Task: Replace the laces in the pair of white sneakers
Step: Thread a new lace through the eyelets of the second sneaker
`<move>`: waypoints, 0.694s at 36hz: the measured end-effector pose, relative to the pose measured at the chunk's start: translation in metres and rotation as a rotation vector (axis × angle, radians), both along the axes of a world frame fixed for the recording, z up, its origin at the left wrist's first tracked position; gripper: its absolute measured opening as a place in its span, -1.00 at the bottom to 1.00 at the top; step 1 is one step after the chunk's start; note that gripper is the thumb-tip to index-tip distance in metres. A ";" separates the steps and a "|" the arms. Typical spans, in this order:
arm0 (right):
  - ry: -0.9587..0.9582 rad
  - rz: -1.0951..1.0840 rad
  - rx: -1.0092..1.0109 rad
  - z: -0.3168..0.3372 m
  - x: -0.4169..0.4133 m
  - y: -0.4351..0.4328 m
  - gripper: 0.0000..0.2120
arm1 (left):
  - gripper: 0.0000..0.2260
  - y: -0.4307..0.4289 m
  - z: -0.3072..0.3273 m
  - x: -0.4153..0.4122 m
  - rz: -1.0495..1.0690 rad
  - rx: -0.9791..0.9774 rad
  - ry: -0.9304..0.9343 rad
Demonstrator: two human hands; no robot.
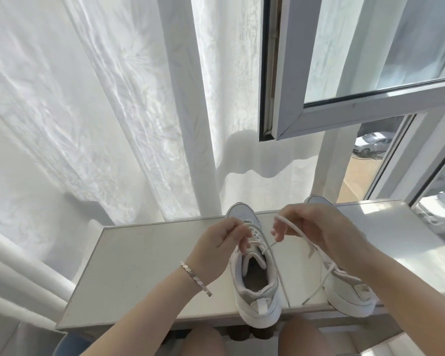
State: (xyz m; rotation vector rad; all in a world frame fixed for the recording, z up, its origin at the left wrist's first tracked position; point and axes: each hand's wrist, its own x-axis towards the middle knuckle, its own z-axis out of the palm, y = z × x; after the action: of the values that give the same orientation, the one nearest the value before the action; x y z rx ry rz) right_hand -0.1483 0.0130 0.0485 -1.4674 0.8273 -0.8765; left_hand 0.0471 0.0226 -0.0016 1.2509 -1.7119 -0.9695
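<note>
1. Nearest me, the heel of one white sneaker [260, 299] slightly overhangs the bench [139, 265] edge. Its long axis runs straight away from me, toe farthest.
2. Under my right forearm, a second sneaker [352, 294] lies roughly parallel, with a loose lace end trailing toward me.
3. My left hand [224, 240], a bracelet [195, 278] on its wrist, hovers at the first sneaker's upper eyelets. Its fingers are curled and seem to pinch the lace [293, 227] there.
4. My right hand [316, 229], level with the left and just right of the tongue, pinches a loop of that lace between thumb and fingertips. Slack falls past the shoe's right side.
5. The eyelets sit between and just below both hands, which are equally near. I judge the next pull runs across the shoe, not along it.
6. Beyond my hands hang a white curtain [113, 111] and an open window [370, 73].
</note>
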 end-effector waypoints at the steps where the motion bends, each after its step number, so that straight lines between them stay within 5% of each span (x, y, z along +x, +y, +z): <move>1: -0.010 -0.015 -0.004 0.006 0.001 -0.004 -0.66 | -0.76 -0.002 0.011 -0.001 0.025 0.030 0.090; 5: 0.034 -0.197 -0.061 0.024 0.014 -0.021 -0.66 | -0.74 -0.012 0.052 -0.005 0.117 0.143 0.467; 9: 0.271 -0.306 0.079 0.013 0.030 -0.044 -0.77 | -0.78 -0.031 0.079 -0.005 0.184 0.184 0.736; 14: 0.443 -0.081 0.016 0.006 0.047 -0.044 -0.81 | -0.81 -0.051 0.092 -0.012 0.195 0.221 0.861; 17: 0.449 0.081 -0.053 0.003 0.057 -0.036 -0.89 | -0.81 -0.060 0.087 -0.018 0.149 0.249 0.712; 21: 0.414 0.006 -0.126 0.001 0.055 -0.032 -0.73 | -0.71 -0.059 0.069 -0.015 0.091 0.273 0.149; 25: 0.298 -0.048 -0.083 0.003 0.048 -0.030 -0.70 | -0.62 -0.046 0.050 -0.013 0.029 0.260 -0.068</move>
State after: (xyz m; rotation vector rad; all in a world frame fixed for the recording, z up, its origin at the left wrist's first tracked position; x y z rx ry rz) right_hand -0.1000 -0.0171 0.0511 -1.6826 1.0598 -0.7441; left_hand 0.0340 -0.0233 0.0488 1.4856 -1.6524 -1.1724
